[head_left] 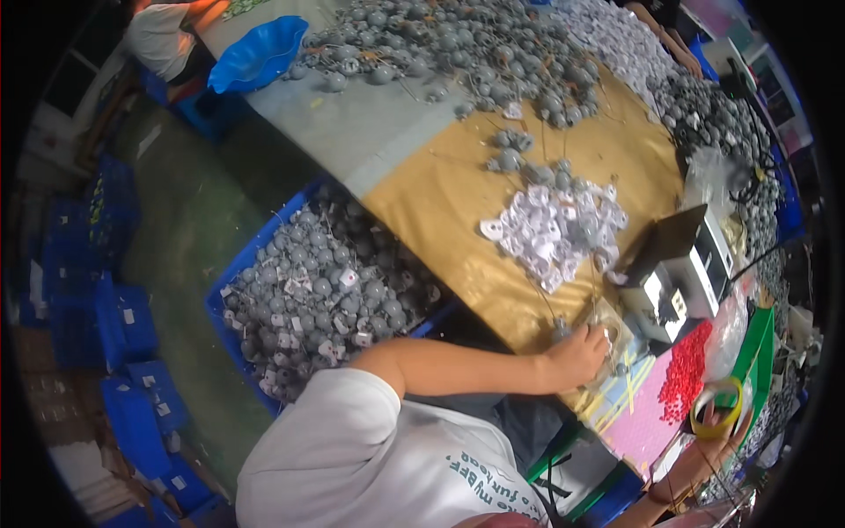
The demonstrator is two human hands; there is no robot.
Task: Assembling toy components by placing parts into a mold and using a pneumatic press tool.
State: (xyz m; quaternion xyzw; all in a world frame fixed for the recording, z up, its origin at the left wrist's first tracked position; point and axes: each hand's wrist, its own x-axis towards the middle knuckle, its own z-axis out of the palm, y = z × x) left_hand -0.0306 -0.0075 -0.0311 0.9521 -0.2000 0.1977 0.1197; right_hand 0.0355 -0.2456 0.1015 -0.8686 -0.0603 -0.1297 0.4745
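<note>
My left hand (576, 359) is closed, its fingertips pressed together at a small block fixture (609, 310) on the table's near edge; what they pinch is too small to make out. A small grey ball (562, 328) with a thin wire lies against its knuckles. At the lower right, my right hand (711, 451) is wrapped round a roll of yellow tape (736, 387). Beyond my left hand lies a pile of white tags (541, 233) with dark marks. Left of the roll, small red pieces (687, 374) cover part of a pink board (640, 414).
Grey balls (449, 44) heap across the table's far side. A blue crate (231, 264) full of grey balls and tags stands below its left edge. Black-and-white boxes (691, 264), a clear bag (729, 330) and a green tray (762, 343) crowd the right. Other people work at the far corners.
</note>
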